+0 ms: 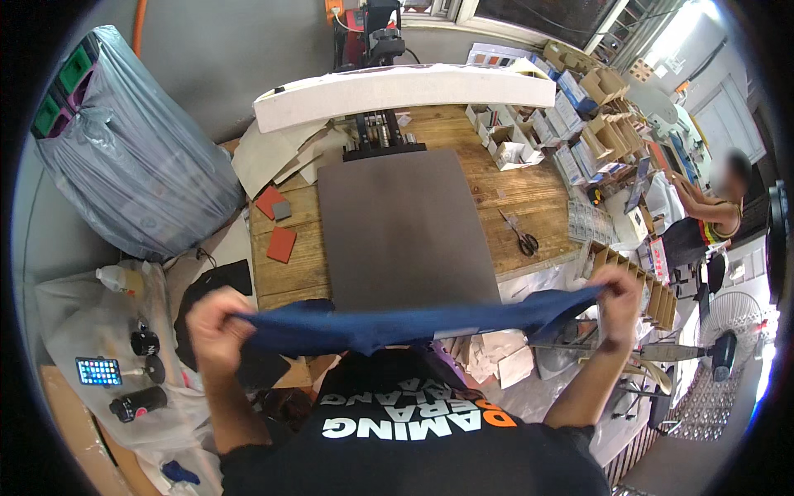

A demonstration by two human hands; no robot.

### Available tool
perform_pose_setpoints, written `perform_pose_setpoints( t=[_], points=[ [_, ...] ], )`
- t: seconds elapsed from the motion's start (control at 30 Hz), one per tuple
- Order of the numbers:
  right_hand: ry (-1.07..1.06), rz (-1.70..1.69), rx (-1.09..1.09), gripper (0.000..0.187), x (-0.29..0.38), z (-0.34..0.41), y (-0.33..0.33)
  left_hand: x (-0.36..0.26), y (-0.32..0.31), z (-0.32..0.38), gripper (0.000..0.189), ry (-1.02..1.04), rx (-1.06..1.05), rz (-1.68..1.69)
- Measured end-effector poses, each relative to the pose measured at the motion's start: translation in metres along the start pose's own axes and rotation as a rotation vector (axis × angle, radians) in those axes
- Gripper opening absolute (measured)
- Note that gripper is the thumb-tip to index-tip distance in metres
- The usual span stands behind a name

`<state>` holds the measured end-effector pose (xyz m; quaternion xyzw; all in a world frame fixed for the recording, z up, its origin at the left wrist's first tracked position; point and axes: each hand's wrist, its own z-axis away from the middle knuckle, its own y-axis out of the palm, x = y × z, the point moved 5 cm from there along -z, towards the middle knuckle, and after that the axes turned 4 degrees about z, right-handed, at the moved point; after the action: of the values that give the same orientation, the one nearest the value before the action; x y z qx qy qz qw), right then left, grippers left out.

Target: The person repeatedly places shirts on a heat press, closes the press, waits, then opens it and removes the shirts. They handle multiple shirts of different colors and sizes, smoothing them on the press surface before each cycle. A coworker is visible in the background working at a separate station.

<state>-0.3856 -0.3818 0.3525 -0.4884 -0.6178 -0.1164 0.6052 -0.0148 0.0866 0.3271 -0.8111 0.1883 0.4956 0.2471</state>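
A dark blue cloth garment (372,328) is stretched taut in front of my chest, between my two hands. My left hand (218,322) pinches its left end, and my right hand (617,304) grips the right end at about the same height. The cloth's middle hangs just over the near edge of a flat grey-brown platen (403,229). That platen joins a heat-press base (381,133) with a metal rail at its far side. Whether the cloth touches the platen cannot be told.
A long white padded bar (403,93) spans above the platen's far end. Scissors (521,235) and red square pieces (281,244) lie on the wooden table (291,279). Boxes (508,142) crowd the right. A person (707,211) works beyond; a fan (722,353) stands at right.
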Motion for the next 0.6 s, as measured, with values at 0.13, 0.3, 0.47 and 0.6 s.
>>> perform_pose_setpoints(
  t=[0.13,0.3,0.47,0.6],
  points=[
    [-0.324,0.609,-0.106,0.016,0.077,-0.141,0.001,-0.038,-0.017,-0.095,0.020,0.203,-0.289,-0.639],
    [-0.271,0.562,-0.106,0.027,0.092,-0.247,0.021,-0.047,-0.022,-0.175,0.013,0.184,-0.376,-0.519],
    [-0.217,0.170,0.228,0.015,0.011,-0.246,0.035,0.009,-0.015,-0.147,0.017,0.086,0.007,-0.161],
    [-0.140,0.572,0.143,0.027,-0.094,-0.300,0.120,0.139,0.013,-0.183,0.019,-0.073,-0.049,-0.667]
  ],
)
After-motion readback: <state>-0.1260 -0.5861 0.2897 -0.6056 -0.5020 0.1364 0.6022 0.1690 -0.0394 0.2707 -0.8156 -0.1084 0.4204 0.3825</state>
